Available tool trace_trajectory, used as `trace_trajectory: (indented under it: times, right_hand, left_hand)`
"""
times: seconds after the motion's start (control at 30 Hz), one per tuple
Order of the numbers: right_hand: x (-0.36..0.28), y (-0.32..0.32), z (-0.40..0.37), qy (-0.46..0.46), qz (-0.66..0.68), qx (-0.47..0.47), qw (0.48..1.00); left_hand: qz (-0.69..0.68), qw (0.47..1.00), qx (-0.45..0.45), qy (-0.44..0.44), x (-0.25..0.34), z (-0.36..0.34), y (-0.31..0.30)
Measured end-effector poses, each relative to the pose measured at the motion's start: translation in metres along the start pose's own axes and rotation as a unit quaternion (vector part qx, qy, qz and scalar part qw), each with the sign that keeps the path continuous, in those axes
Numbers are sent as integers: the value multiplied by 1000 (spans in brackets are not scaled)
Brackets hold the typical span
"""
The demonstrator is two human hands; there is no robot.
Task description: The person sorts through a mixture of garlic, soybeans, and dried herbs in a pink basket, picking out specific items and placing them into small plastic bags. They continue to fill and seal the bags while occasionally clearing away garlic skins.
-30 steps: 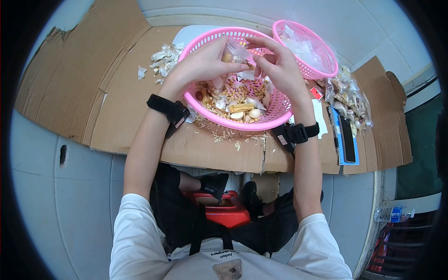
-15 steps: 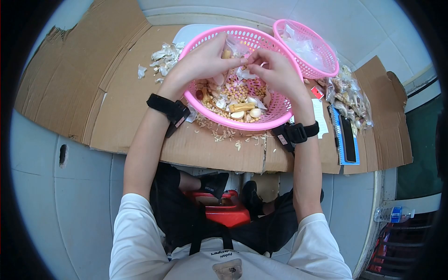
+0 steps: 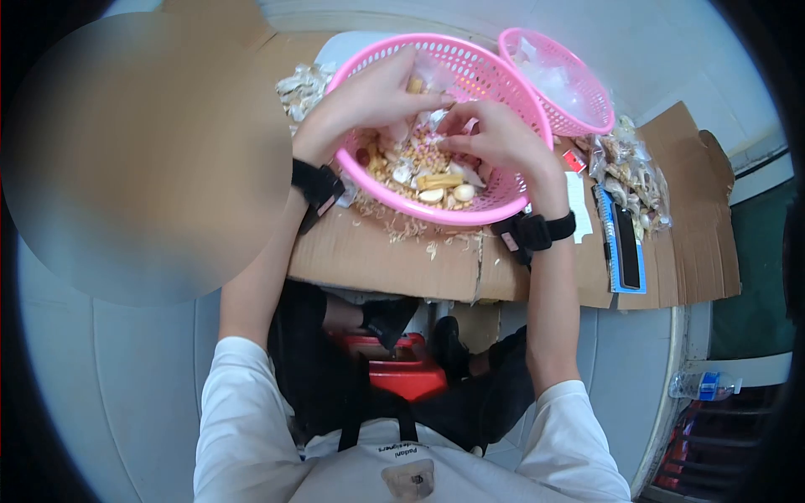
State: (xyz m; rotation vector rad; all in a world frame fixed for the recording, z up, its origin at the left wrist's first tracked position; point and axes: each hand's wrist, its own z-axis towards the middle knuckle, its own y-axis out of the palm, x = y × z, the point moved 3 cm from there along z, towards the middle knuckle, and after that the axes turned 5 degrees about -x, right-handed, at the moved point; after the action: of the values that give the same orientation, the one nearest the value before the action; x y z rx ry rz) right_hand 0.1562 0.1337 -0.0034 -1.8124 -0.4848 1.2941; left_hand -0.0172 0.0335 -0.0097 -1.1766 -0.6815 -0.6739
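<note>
A large pink basket (image 3: 453, 216) stands on the cardboard. Beans or seeds, pale bulb-like pieces and a yellowish stick-like piece (image 3: 439, 181) lie inside it. At the basket's upper left, my left hand (image 3: 384, 99) is closed round a clear plastic bag (image 3: 432, 74) with pale and yellowish pieces in it. Facing it from the right, my right hand (image 3: 495, 138) is bent over the contents, thumb and fingertips close together; whatever they pinch is too small to make out.
Behind at the right is a smaller pink basket (image 3: 605, 126) with plastic bags. A phone (image 3: 625, 247) on a blue notebook (image 3: 639, 272), filled bags (image 3: 637, 180) and a red packet (image 3: 574, 160) lie right. White scraps (image 3: 300, 90) lie left. A blurred round patch covers the left.
My right hand has moved down and slightly away from my left hand, toward the basket's contents. The view has shifted a little, and a blurred patch now covers the left side.
</note>
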Motion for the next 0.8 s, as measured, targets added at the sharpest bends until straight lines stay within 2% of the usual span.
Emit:
trace_trajectory:
  times: [0.03, 0.17, 0.23, 0.3, 0.33, 0.4, 0.47, 0.53, 0.67, 0.73, 0.77, 0.8]
  right_hand:
    - [1, 2, 1, 14, 10, -13, 1000]
    - [10, 4, 9, -40, -23, -26, 999]
    - [3, 4, 4, -20, -1, -29, 999]
    - [11, 4, 8, -22, -1, -39, 999]
    - [18, 7, 14, -56, 24, -37, 997]
    - [21, 2, 13, -4, 10, -63, 998]
    - [18, 4, 11, -13, 15, -49, 999]
    - [7, 2, 8, 38, -14, -61, 997]
    - [-3, 3, 5, 30, -61, -61, 996]
    - [-4, 3, 4, 23, -76, -62, 995]
    - [5, 3, 6, -46, -87, -42, 994]
    - [3, 5, 8, -43, -81, -43, 995]
  left_hand:
    - [-4, 1000, 0, -11, 1, -1, -1]
    - [-34, 997, -24, -67, 25, -14, -4]
    - [-45, 995, -26, -87, 35, -21, -10]
    - [-50, 997, -47, -29, 39, -24, -14]
    - [-58, 997, -45, -39, 37, -25, -14]
    - [-55, 996, -55, -37, 28, -22, -12]
    - [-3, 982, 46, 184, -4, 11, 5]
    - [3, 985, 46, 169, -2, -6, 5]
    - [36, 988, 34, 146, 33, -39, -7]
    - [45, 989, 29, 137, 29, -30, -11]
    - [35, 992, -3, 122, 24, -18, -9]
    - [25, 993, -37, 108, 19, -10, -7]
